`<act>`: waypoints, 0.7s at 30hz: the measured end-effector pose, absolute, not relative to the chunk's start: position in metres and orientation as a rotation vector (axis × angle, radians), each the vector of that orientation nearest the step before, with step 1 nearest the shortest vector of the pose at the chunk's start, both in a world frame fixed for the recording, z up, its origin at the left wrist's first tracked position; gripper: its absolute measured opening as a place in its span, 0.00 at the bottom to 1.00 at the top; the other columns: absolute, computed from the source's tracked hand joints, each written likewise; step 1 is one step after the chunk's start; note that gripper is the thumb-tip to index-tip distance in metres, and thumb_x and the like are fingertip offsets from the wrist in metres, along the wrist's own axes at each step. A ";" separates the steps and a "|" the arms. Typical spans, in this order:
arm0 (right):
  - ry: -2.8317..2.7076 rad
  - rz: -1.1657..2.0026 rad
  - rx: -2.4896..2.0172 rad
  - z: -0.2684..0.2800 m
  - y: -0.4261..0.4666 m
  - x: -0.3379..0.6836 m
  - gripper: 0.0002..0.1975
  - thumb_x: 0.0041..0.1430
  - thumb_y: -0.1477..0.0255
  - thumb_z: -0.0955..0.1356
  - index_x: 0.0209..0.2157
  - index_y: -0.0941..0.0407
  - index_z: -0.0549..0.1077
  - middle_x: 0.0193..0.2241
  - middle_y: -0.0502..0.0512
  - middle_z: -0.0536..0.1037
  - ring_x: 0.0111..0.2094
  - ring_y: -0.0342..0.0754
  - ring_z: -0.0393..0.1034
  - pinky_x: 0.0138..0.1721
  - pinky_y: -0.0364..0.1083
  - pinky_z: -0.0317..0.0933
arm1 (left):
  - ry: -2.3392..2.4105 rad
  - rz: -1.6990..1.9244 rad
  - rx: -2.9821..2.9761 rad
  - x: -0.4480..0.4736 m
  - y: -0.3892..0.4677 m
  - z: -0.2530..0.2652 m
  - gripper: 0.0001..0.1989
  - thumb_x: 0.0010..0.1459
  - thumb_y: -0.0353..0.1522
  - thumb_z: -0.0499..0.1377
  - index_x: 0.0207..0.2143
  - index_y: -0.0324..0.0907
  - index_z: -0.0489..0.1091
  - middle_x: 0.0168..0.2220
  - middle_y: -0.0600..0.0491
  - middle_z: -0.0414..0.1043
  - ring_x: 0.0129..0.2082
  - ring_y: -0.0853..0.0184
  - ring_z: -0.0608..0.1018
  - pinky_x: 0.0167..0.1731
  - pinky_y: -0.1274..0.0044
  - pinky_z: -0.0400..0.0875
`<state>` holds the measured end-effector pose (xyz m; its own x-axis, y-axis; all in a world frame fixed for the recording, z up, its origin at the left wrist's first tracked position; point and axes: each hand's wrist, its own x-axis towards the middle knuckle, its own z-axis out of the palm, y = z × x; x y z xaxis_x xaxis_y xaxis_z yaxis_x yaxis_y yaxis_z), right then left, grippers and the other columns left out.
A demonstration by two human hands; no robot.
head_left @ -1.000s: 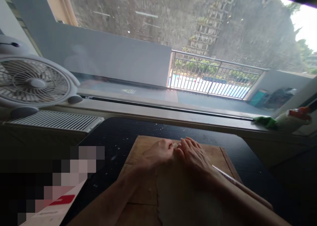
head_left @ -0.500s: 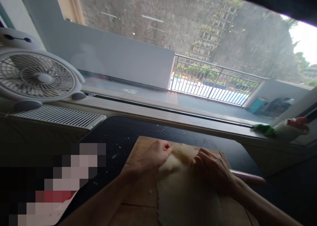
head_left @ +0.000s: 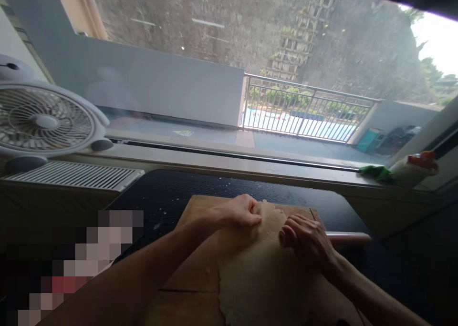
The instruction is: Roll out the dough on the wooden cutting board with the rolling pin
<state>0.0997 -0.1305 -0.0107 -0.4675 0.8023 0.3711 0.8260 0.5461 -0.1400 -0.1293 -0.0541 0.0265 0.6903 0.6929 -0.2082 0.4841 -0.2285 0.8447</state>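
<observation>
A thin, rolled-out sheet of dough (head_left: 263, 278) with a ragged edge lies over the wooden board (head_left: 189, 269). My left hand (head_left: 243, 211) pinches the dough near its far left edge, with fingers curled together. Across from it, my right hand (head_left: 304, 235) has its fingers closed on the right edge of the sheet. Between the two hands the far strip of dough shows, uneven along its border. A smooth pinkish bar (head_left: 348, 239), shaped like a rolling pin, sticks out to the right behind my right hand; its other end is hidden.
The board rests on a black table (head_left: 150, 192) dusted with white specks. Beyond it run a window sill (head_left: 200, 160) and a large window. A white fan (head_left: 46, 121) stands at left above a slatted vent (head_left: 82, 173). A green cloth (head_left: 375, 172) and a white bottle (head_left: 411, 171) are at right.
My left hand has moved right and slightly away, over the dough's far left edge. My right hand stays at the right edge. The whole view has shifted a little.
</observation>
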 end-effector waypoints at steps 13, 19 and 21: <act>-2.133 -0.154 -1.396 0.014 -0.151 0.143 0.16 0.64 0.69 0.55 0.22 0.53 0.60 0.21 0.51 0.67 0.24 0.44 0.60 0.30 0.46 0.55 | 0.705 0.495 1.969 -0.112 -0.133 0.118 0.09 0.55 0.33 0.53 0.24 0.39 0.65 0.21 0.58 0.62 0.20 0.77 0.62 0.18 0.84 0.55; -2.091 -0.128 -1.462 0.013 -0.154 0.155 0.17 0.65 0.68 0.54 0.22 0.54 0.59 0.20 0.49 0.65 0.23 0.42 0.57 0.28 0.44 0.51 | 0.585 0.685 1.760 -0.097 -0.132 0.151 0.10 0.53 0.34 0.57 0.24 0.37 0.66 0.23 0.57 0.65 0.22 0.75 0.67 0.21 0.83 0.60; -2.048 -0.120 -1.522 0.018 -0.154 0.163 0.18 0.65 0.67 0.53 0.22 0.54 0.60 0.20 0.49 0.65 0.22 0.42 0.57 0.27 0.44 0.50 | 0.659 0.764 1.645 -0.106 -0.130 0.129 0.11 0.53 0.37 0.58 0.28 0.37 0.69 0.25 0.55 0.68 0.24 0.73 0.69 0.24 0.82 0.62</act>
